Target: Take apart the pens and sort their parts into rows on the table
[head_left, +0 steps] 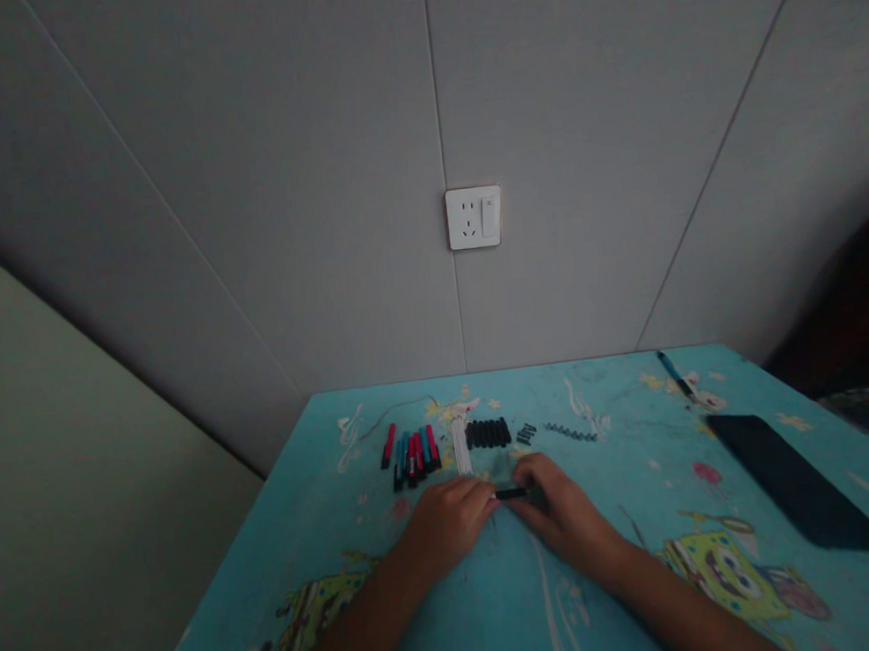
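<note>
Near the middle of the table, a short black tube-shaped pen part [511, 494] is level between my two hands. My left hand [455, 512] is closed, its fingertips at the left end of the part, where a small pale bit shows. Thumb and fingers of my right hand [558, 508] pinch the right end. Just beyond lie several red and blue pen barrels [417, 455] with black ends and a row of thin white sticks [461, 448]. Beside them are a row of black tubes [488, 433], some small dark pieces [526, 434] and a line of small spring-like pieces [570, 432].
A blue cloth with cartoon prints covers the table [487, 612]. At the right lies a dark flat panel [797, 483], with a blue and black pen [675, 374] behind it. A grey wall with a white socket [474, 217] stands at the back.
</note>
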{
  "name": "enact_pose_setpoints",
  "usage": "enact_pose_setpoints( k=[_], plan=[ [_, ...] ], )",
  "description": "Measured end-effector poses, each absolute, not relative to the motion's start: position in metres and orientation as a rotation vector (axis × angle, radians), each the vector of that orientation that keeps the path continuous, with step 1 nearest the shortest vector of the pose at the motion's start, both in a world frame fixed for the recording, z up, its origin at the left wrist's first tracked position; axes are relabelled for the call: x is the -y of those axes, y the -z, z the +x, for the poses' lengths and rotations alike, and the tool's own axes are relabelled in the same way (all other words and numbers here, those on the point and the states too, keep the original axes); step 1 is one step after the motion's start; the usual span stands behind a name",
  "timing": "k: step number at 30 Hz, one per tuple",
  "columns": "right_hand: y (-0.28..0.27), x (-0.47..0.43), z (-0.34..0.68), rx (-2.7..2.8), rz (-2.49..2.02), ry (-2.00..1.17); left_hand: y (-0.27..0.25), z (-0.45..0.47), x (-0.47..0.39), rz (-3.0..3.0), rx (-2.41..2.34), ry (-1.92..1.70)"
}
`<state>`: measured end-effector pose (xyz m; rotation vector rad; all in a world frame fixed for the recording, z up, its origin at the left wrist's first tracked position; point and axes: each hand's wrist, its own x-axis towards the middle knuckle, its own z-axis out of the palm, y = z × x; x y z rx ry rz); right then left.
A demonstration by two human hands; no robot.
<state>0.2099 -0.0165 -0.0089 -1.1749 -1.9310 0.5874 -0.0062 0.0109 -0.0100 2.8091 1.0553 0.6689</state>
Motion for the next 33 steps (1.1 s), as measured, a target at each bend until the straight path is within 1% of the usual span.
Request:
enact_pose_setpoints(
  k=[5,9,14,18,23,29,33],
  plan=[
    [0.0077,0.0172,0.2109,2.053,-1.225,-0.623,0.0074,-0.0071,-0.0102,2.806,-1.055,-0.696],
    [0.0103,0.0183,0.2111,1.995,-1.238,-0.608,0.008,-0.007,-0.0106,2.812,-1.048,-0.686],
    [0.0111,0.0176,0.2108,2.07,-1.215,-0.628,0.0072,-0.0063,-0.0108,2.811,-1.061,-0.657],
    [0.0099,0.0171,0.2117,1.972,-1.26,-0.64,0.006,-0.0059,-0.0099,2.819,-1.034,-0.637],
    [0.0062,0.0175,0.2104,2.105,-1.211,-0.603,0.0045,-0.0055,-0.0084,2.801,-1.02,-0.698],
    [0.0052,0.0195,0.2089,2.013,-1.263,-0.619,0.0037,-0.0057,-0.0087,2.782,-1.04,-0.675],
    [0.0044,0.0187,0.2092,2.089,-1.207,-0.622,0.0049,-0.0067,-0.0097,2.773,-1.045,-0.687]
  ],
)
